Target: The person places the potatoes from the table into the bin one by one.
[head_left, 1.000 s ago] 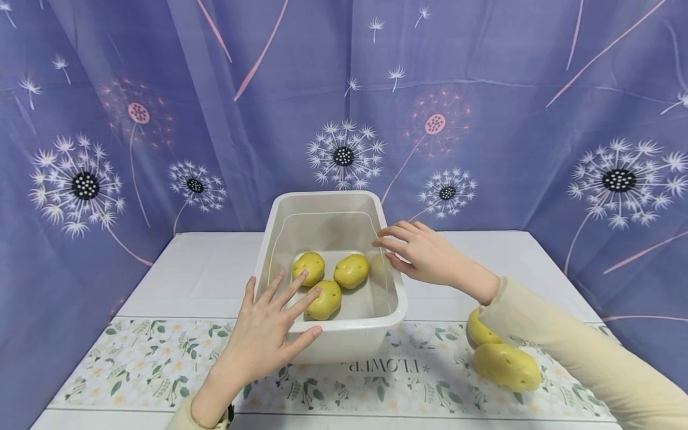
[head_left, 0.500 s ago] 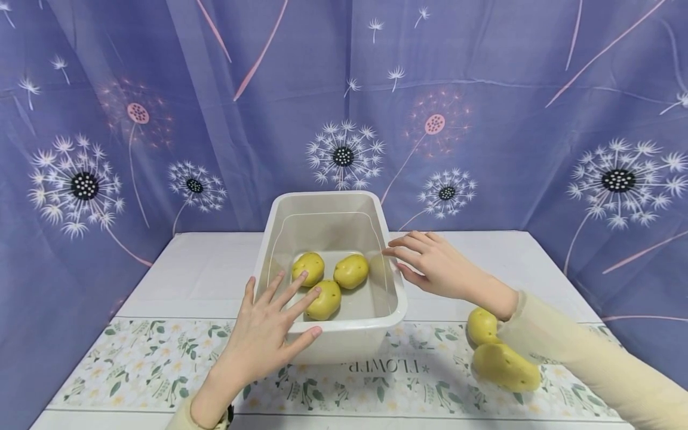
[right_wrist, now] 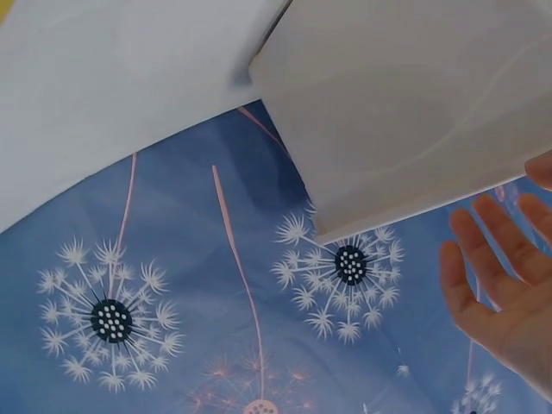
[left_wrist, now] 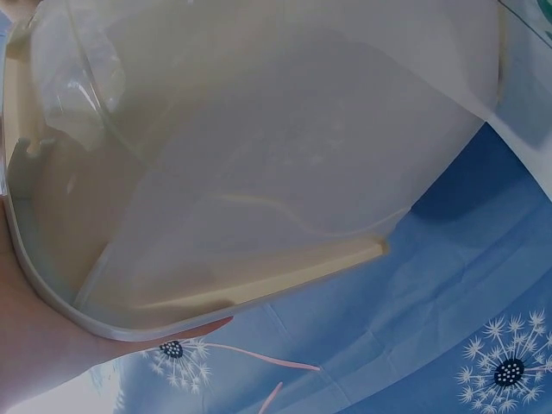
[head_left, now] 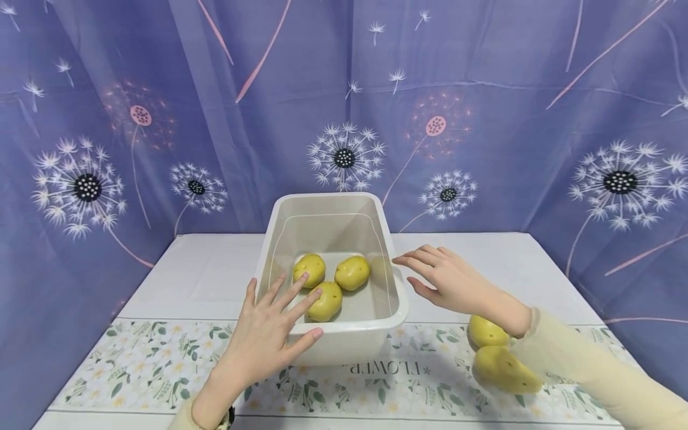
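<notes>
Purple cloth (head_left: 258, 119) backs the bench (head_left: 215, 263). Left grip (head_left: 261, 331) is wide over the tub (head_left: 349, 326), right grip (head_left: 454, 279) loose, empty; I fear its sleeve (head_left: 586, 358) could roll nearby potatoes (head_left: 497, 367).

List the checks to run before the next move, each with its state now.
Right hand holding nothing: ok.
Right hand clear of bin: cannot tell; it overlaps the right edge in the head view.
Bin upright: ok.
Left hand pressing bin: cannot tell; it spreads over the near-left corner.
Inner potatoes lying in bin: ok, three.
Outer potatoes in full view: not ok; right arm partly hides both.
</notes>
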Action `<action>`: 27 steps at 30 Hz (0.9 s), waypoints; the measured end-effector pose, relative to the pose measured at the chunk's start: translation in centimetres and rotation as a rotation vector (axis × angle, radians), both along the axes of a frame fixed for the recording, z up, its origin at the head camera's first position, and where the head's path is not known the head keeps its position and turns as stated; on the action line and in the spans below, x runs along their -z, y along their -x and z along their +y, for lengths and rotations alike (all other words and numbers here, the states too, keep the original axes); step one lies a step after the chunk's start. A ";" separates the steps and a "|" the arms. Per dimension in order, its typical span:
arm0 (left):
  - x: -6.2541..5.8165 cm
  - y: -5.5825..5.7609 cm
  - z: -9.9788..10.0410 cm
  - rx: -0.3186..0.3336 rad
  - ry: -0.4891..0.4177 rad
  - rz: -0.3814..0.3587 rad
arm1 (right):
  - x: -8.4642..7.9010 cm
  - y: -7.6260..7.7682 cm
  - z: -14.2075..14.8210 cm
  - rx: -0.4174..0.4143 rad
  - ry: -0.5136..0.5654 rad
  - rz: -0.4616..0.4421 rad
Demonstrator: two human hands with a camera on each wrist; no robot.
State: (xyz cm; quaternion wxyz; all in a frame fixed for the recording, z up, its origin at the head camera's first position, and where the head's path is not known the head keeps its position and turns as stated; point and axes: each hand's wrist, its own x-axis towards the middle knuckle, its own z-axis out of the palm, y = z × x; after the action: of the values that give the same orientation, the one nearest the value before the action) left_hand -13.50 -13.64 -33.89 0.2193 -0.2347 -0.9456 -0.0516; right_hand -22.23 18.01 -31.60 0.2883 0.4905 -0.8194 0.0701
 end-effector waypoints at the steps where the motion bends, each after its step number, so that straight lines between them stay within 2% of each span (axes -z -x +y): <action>1: 0.0 0.0 0.0 0.000 0.001 -0.001 | 0.1 -0.1 0.1 0.000 0.003 -0.005; 11: 0.0 0.1 0.0 -0.003 0.005 0.006 | 0.8 -1.1 0.7 0.046 -0.007 -0.069; 27: 0.1 0.1 -0.1 -0.008 0.008 0.010 | 1.7 -1.9 1.8 0.060 0.038 -0.100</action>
State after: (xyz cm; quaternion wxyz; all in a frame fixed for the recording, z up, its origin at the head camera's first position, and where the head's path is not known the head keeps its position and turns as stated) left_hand -13.56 -13.71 -34.02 0.2233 -0.2322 -0.9456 -0.0458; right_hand -20.32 19.85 -33.29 0.2583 0.4559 -0.8457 0.1012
